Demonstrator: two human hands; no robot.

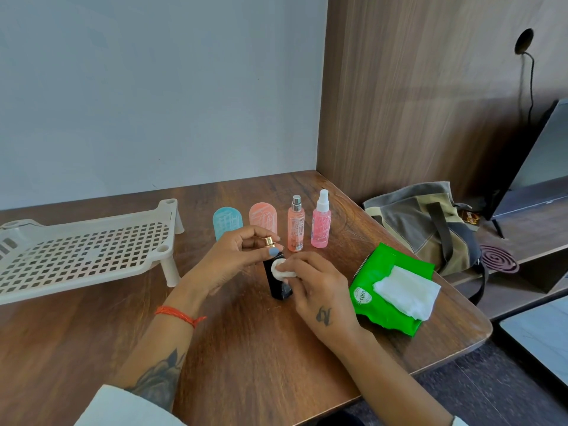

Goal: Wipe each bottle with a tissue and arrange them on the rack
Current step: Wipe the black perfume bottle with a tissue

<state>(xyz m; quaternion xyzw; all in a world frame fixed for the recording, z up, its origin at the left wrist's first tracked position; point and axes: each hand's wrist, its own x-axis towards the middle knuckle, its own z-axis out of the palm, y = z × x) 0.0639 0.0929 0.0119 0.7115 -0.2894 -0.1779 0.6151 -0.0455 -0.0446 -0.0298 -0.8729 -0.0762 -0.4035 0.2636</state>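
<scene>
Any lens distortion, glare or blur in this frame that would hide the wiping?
Head view: wide-angle bending curves the table edge and tilts the rack; soft daylight, faint shadows, no harsh glare; the black bottle, tissue and both hands are sharp enough to read, though bottle labels are not.

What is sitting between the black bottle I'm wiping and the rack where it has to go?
Nothing visible. The black bottle stands on the table with the rack off to its left, and only bare wood and your left hand, holding the bottle's gold cap, lie between. The other bottles stand behind it.
</scene>
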